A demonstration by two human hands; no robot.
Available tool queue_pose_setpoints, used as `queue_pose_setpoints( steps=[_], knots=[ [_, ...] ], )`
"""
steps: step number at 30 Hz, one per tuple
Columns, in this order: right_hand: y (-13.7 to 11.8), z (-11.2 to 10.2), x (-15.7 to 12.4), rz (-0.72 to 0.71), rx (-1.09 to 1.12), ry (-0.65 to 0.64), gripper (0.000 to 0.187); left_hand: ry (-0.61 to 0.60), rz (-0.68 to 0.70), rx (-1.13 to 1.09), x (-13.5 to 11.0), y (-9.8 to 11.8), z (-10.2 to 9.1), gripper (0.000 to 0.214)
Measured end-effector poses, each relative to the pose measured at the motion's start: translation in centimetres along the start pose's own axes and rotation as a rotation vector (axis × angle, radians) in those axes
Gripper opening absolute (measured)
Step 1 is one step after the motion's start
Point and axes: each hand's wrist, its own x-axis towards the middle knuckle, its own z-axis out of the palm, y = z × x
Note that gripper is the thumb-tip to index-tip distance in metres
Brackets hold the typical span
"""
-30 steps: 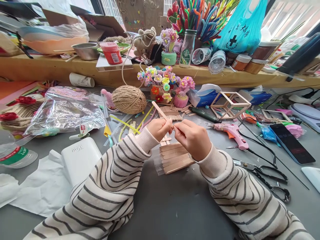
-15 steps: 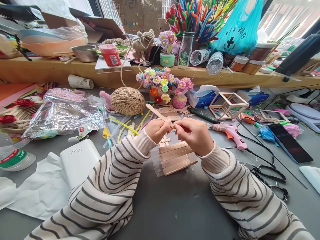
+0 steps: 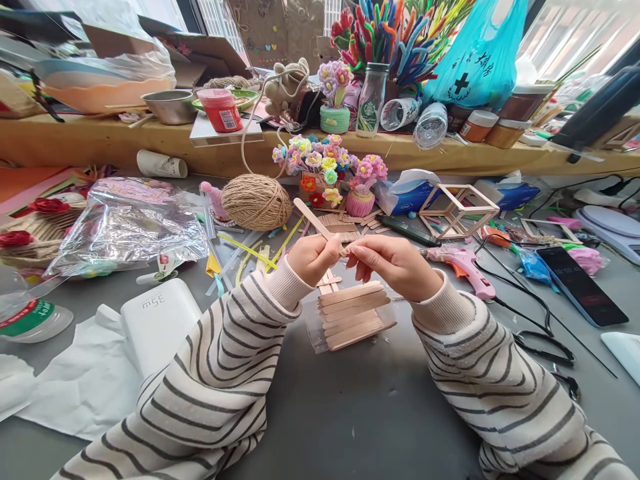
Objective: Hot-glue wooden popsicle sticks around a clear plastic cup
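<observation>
My left hand (image 3: 314,257) is closed round a wooden craft stick (image 3: 310,216) that slants up to the left. My right hand (image 3: 395,265) pinches the same stick's near end with thumb and forefinger, its other fingers loosely curled. Both hands hover above a stack of wooden sticks (image 3: 353,315) lying in a clear wrapper on the grey table (image 3: 350,413). More loose sticks (image 3: 345,227) lie just beyond my hands.
A ball of twine (image 3: 257,201), small yarn flower pots (image 3: 325,170), a stick cube frame (image 3: 457,210), a pink glue gun (image 3: 465,263), scissors (image 3: 547,347), a phone (image 3: 583,285), a white power bank (image 3: 157,320), and a clear plastic bag (image 3: 127,223) surround the hands.
My right hand has lifted slightly and its fingers have loosened from a tight pinch; the stick tilts a little more upright. The view shifted slightly.
</observation>
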Motion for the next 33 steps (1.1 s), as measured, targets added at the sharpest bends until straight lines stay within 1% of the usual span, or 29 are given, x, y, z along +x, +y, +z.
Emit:
queue_pose_setpoints(
  steps=[3, 5, 7, 11, 15, 18, 21, 26, 29, 33],
  knots=[
    [0.0, 0.0, 0.0, 0.008, 0.001, 0.009, 0.033, 0.018, 0.021, 0.035, 0.0, -0.1, 0.1, 0.041],
    [0.0, 0.1, 0.0, 0.015, -0.023, 0.036, 0.031, 0.018, 0.03, 0.059, 0.0, -0.2, 0.1, 0.041],
    [0.0, 0.4, 0.0, 0.003, -0.103, 0.077, 0.026, 0.02, 0.038, 0.082, 0.0, -0.2, 0.2, 0.041],
    [0.2, 0.7, -0.2, -0.06, -0.29, 0.156, 0.018, 0.042, 0.114, 0.132, 0.1, -0.5, 0.3, 0.043],
    [0.2, 0.6, -0.2, -0.105, -0.347, 0.129, 0.019, 0.057, 0.214, 0.209, 0.1, -0.8, 0.3, 0.043],
    [0.2, 0.7, -0.2, -0.183, -0.49, 0.176, 0.019, 0.065, 0.243, 0.266, 0.1, -1.0, 0.3, 0.043],
    [0.1, 0.8, -0.2, -0.252, -0.567, 0.194, 0.02, 0.077, 0.261, 0.317, 0.1, -1.2, 0.3, 0.044],
    [0.0, 0.6, -0.2, -0.258, -0.559, 0.155, 0.02, 0.046, 0.25, 0.319, 0.0, -1.2, 0.3, 0.044],
    [0.1, 0.7, -0.2, -0.298, -0.685, 0.195, 0.023, 0.043, 0.235, 0.333, 0.0, -1.0, 0.3, 0.044],
    [0.2, 1.3, -0.4, -0.335, -0.926, 0.261, 0.029, 0.014, 0.224, 0.283, 0.1, -0.7, 0.4, 0.043]
  ],
)
